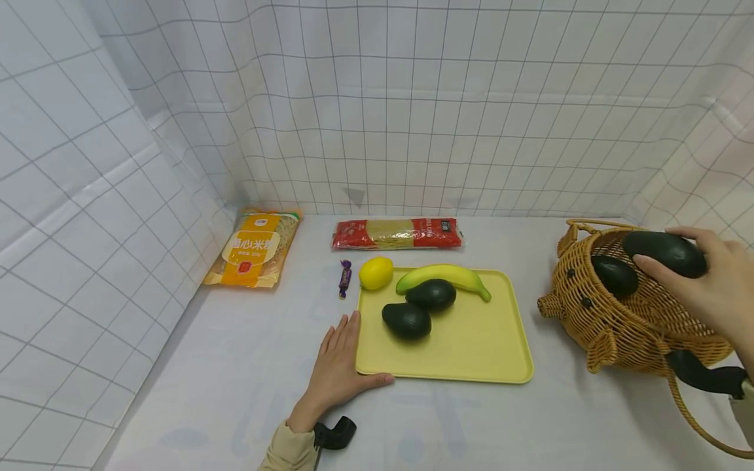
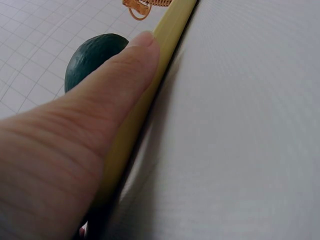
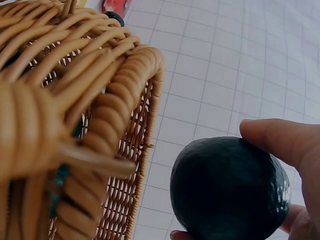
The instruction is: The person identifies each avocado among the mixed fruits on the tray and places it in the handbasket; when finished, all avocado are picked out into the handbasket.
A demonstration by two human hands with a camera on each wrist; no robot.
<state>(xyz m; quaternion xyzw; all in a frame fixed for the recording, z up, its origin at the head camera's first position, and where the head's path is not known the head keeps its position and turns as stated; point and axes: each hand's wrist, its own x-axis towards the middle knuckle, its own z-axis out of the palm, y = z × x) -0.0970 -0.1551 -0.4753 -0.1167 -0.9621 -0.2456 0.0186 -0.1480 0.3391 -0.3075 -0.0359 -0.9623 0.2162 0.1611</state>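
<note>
Fingers straight and thumb stretched wide, the left hand (image 1: 336, 376) grips nothing as it rests at the near left corner of a yellow tray (image 1: 471, 340), near the middle of the bench (image 1: 224, 386); the left wrist view shows the thumb against the tray's rim. Toward the bench's right edge, a pig-shaped wicker basket (image 1: 624, 337) sits with its snout facing the tray and a small avocado (image 1: 614, 277) inside. Over its mouth, as the head view has it, the right hand (image 1: 723, 281) grips a large avocado (image 1: 664, 252) between thumb and curled fingers, apart from the rim.

On the tray lie a near avocado (image 1: 406, 321) and a far avocado (image 1: 432, 295), the latter just beside a banana (image 1: 444, 273). A lemon (image 1: 376, 273) sits at the far left corner, a wrapped candy (image 1: 345, 279) to its left. Farther back are an orange bag (image 1: 254, 248) by the bench's far left corner and a red noodle packet (image 1: 397, 233) along its far edge.

The step in hand appears to be moving avocados between tray and basket; which way cannot be told. Basket-bound, the next move would call for lowering before letting go; tray-bound, for a carry left to the bare right half.
</note>
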